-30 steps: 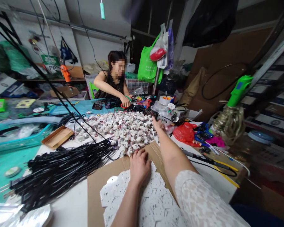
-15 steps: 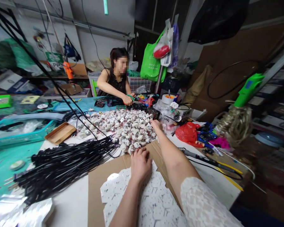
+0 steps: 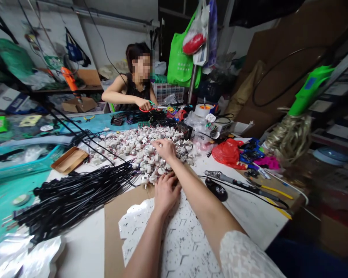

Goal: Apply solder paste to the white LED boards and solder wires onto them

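- The left hand (image 3: pixel 166 194) rests palm down, fingers bent, at the near edge of the heap of white wired parts (image 3: pixel 123 143), perhaps to steady the plates beneath; whether it grasps anything, one cannot tell.
- The right hand (image 3: pixel 165 150) is over the heap's near right portion, fingers bent; whether they pinch a part is hidden.
- The perforated white plates (image 3: pixel 188 235) lie on the cardboard sheet (image 3: pixel 113 231), just before the person, apparently for easy reach; the cardboard likely shields the surface (image 3: pixel 246 227).
- Black cables (image 3: pixel 84 200) lie bundled left of the cardboard; this seems to keep them apart from the plates.
- Room: white surface shows between the right forearm and the soldering iron (image 3: pixel 240 183), which lies near the right edge; leftward the cables crowd in; beyond the heap, a co-worker's hand (image 3: pixel 144 104) holds scissors (image 3: pixel 147 111).
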The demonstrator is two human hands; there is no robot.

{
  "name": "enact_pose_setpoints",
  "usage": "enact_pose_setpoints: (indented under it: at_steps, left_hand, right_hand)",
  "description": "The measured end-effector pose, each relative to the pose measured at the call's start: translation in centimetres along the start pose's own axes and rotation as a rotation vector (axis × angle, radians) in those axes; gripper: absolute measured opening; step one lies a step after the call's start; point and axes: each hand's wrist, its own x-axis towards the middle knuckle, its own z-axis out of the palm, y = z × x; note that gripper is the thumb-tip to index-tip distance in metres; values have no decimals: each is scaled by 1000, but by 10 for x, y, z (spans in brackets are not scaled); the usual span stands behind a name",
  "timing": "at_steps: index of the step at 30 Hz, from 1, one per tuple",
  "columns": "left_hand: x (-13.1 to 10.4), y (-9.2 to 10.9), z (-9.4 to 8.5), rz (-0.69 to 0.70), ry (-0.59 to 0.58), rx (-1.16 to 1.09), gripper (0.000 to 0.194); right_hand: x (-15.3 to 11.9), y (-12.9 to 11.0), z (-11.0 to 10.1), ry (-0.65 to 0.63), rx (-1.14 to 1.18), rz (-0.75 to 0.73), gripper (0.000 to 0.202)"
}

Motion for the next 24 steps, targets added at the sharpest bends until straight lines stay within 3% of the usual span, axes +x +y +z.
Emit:
enact_pose_setpoints:
  at_steps: [3, 9, 17, 24]
  left_hand:
    - [-1, 0, 0, -3, -13, -5, 33]
    - [-1, 0, 0, -23, -15, -20, 35]
    - [-1, -1, 2, -16, -4, -28, 34]
    - [0, -1, 2, -18, -4, -22, 34]
  right_hand:
    - [19, 5, -6, 58, -50, 60, 34]
    - [51, 54, -27, 129, -201, 323, 31]
    - [64, 73, -6, 38, -211, 517, 39]
    - [68, 85, -8, 10, -173, 567, 33]
